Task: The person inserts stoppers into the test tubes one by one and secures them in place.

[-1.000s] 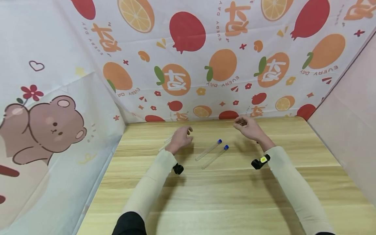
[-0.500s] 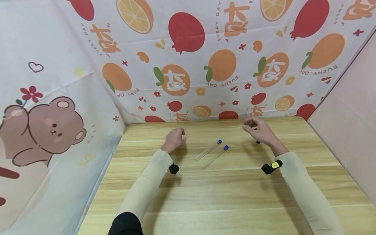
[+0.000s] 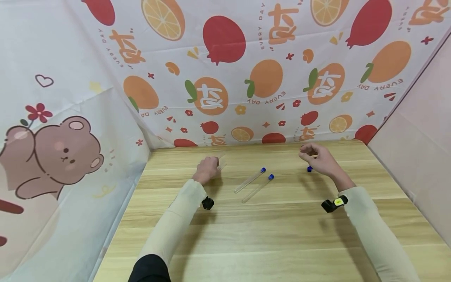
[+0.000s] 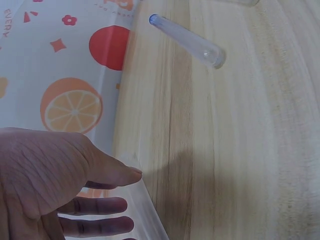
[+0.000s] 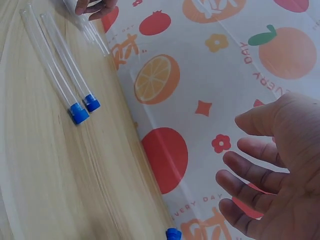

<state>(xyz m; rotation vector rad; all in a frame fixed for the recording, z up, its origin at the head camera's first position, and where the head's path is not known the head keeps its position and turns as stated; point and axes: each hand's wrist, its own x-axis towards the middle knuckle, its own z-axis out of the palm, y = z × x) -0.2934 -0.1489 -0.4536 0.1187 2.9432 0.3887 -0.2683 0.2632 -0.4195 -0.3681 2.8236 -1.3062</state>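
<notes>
At the table's back left, my left hand (image 3: 207,169) pinches a clear test tube (image 4: 150,220) between thumb and index finger. Several uncapped tubes (image 5: 90,32) lie together there, partly covered by that hand in the head view. Two clear tubes with blue caps (image 3: 250,180) (image 3: 258,188) lie side by side near the table's middle. My right hand (image 3: 322,158) hovers at the back right, fingers loosely curved and nothing in them. A small blue cap (image 3: 309,169) sits just below its fingers, and shows at the lower edge of the right wrist view.
The wooden table (image 3: 253,243) ends against a fruit-printed cloth (image 3: 232,86) at the back. A bear-printed cloth (image 3: 70,149) hangs on the left and a pale wall (image 3: 419,145) stands on the right.
My left hand has moved left and down onto the uncapped tubes, its fingers closing in. My right hand has shifted right, uncovering the blue cap. The two capped tubes lie unmoved.
</notes>
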